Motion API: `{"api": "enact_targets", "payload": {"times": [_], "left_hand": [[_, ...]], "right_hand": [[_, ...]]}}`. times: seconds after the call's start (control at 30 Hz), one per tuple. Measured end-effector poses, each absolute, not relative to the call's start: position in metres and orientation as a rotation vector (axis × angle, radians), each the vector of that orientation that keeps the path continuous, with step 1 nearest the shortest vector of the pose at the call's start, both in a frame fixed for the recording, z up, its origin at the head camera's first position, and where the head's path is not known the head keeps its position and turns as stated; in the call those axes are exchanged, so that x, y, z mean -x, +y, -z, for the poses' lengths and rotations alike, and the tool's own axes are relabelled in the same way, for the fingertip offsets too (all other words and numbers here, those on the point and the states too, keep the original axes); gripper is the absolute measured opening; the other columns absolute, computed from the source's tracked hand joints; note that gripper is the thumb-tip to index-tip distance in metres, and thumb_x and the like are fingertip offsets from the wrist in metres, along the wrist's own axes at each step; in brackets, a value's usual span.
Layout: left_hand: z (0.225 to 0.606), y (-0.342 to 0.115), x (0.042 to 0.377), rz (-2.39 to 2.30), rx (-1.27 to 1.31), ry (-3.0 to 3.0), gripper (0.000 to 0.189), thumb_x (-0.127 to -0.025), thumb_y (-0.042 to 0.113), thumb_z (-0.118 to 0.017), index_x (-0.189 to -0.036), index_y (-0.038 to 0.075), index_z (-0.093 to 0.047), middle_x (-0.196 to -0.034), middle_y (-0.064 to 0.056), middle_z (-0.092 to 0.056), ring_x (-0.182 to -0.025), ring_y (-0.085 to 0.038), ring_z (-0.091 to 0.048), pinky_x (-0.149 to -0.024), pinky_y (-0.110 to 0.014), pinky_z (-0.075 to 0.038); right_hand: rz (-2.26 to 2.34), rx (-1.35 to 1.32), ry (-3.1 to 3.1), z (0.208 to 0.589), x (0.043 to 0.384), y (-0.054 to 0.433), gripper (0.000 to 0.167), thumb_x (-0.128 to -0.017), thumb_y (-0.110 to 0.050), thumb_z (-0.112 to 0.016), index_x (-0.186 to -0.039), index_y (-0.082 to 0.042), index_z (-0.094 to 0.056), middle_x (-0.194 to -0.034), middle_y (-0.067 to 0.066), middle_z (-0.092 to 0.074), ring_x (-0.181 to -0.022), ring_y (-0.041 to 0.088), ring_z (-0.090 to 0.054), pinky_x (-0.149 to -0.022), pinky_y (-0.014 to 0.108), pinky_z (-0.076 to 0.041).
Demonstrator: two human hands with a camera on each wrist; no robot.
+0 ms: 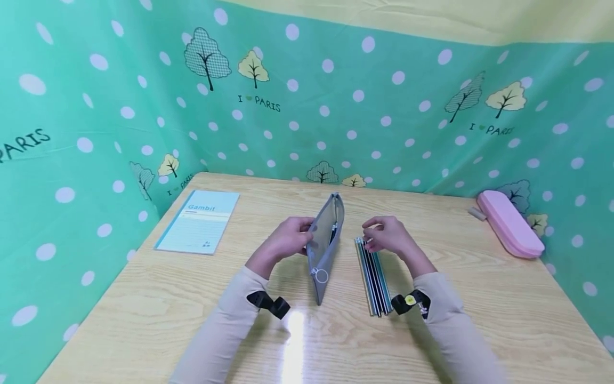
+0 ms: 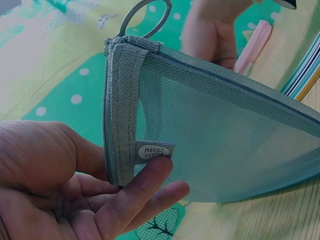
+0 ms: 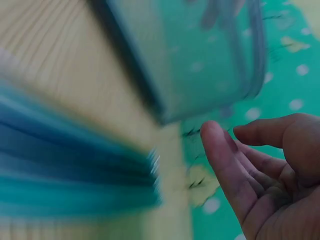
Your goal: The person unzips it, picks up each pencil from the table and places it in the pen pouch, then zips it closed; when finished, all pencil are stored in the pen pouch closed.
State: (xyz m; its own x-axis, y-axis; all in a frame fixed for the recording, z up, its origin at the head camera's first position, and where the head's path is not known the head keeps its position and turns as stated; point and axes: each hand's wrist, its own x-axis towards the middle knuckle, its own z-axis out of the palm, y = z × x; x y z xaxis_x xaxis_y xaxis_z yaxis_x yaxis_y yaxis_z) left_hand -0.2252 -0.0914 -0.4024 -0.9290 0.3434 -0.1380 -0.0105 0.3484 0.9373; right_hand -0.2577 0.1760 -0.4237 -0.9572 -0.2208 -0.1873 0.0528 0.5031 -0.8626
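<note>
My left hand (image 1: 291, 234) pinches the edge of a grey mesh zipper pouch (image 1: 322, 258), which stands on its side with its top gaping. In the left wrist view, two fingertips (image 2: 159, 170) lie against the mesh beside a small white-printed tag (image 2: 155, 151). A ring pull (image 1: 322, 276) hangs at the pouch's near end, and dark pencils (image 1: 333, 233) show inside. To the right, a row of several pencils (image 1: 374, 282) lies on the table. Over their far ends is my right hand (image 1: 389, 234), thumb and fingers bent and apart, holding nothing in the right wrist view.
A pale blue notebook (image 1: 199, 224) lies at the table's left. At the far right edge sit a pink pencil case (image 1: 510, 224) and a small grey eraser (image 1: 477, 214). A green dotted curtain (image 1: 336, 106) hangs behind the wooden table (image 1: 479, 298).
</note>
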Motion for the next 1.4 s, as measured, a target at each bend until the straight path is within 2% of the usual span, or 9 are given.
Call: {"api": "enact_targets", "payload": {"times": [0.17,0.43,0.73,0.97,1.23,1.4], "left_hand": [[0.403,-0.093,0.225,-1.608,-0.295,2.285,0.052,-0.098,-0.006,-0.046,-0.15,-0.009,-0.046,-0.143,-0.028,-0.058,-0.108,-0.037,-0.071,-0.079,-0.037,-0.067],[0.403,-0.095,0.223,-1.615,-0.32,2.27,0.05,-0.098,-0.006,-0.045,-0.149,-0.01,-0.046,-0.142,-0.029,-0.058,-0.106,-0.037,-0.071,-0.079,-0.037,-0.067],[0.405,-0.094,0.225,-1.626,-0.31,2.247,0.051,-0.098,-0.007,-0.045,-0.149,-0.01,-0.046,-0.141,-0.03,-0.059,-0.108,-0.039,-0.071,-0.079,-0.038,-0.067],[0.405,-0.095,0.224,-1.623,-0.316,2.257,0.05,-0.098,-0.007,-0.045,-0.148,-0.01,-0.047,-0.14,-0.03,-0.059,-0.106,-0.037,-0.071,-0.079,-0.038,-0.067],[0.404,-0.096,0.224,-1.622,-0.32,2.264,0.05,-0.098,-0.007,-0.045,-0.148,-0.011,-0.046,-0.14,-0.03,-0.059,-0.106,-0.038,-0.071,-0.079,-0.038,-0.067],[0.405,-0.095,0.223,-1.618,-0.311,2.26,0.049,-0.099,-0.006,-0.045,-0.148,-0.009,-0.047,-0.139,-0.029,-0.06,-0.107,-0.037,-0.071,-0.079,-0.038,-0.067]], "right_hand": [[1.381,0.086,2.373,0.432,0.264,0.194,0.039,-0.104,-0.006,-0.053,-0.133,0.02,-0.051,-0.094,0.024,-0.071,-0.068,0.013,-0.07,-0.066,0.03,-0.066],[1.277,0.045,2.361,0.434,0.267,0.199,0.034,-0.102,-0.002,-0.053,-0.128,0.019,-0.054,-0.091,0.02,-0.07,-0.067,0.013,-0.069,-0.065,0.028,-0.066],[1.13,-0.017,2.467,0.445,0.27,0.2,0.029,-0.097,-0.001,-0.063,-0.121,0.015,-0.059,-0.077,0.015,-0.07,-0.059,0.014,-0.068,-0.059,0.03,-0.065],[1.013,-0.015,2.56,0.45,0.273,0.197,0.029,-0.094,0.001,-0.066,-0.119,0.014,-0.06,-0.078,0.018,-0.071,-0.058,0.016,-0.07,-0.059,0.033,-0.066],[0.877,0.011,2.68,0.451,0.274,0.193,0.034,-0.088,0.004,-0.072,-0.118,0.013,-0.061,-0.075,0.017,-0.069,-0.055,0.016,-0.068,-0.055,0.03,-0.064],[0.884,0.025,2.667,0.453,0.273,0.198,0.035,-0.088,0.002,-0.07,-0.12,0.012,-0.061,-0.075,0.016,-0.069,-0.056,0.017,-0.069,-0.056,0.03,-0.064]]}}
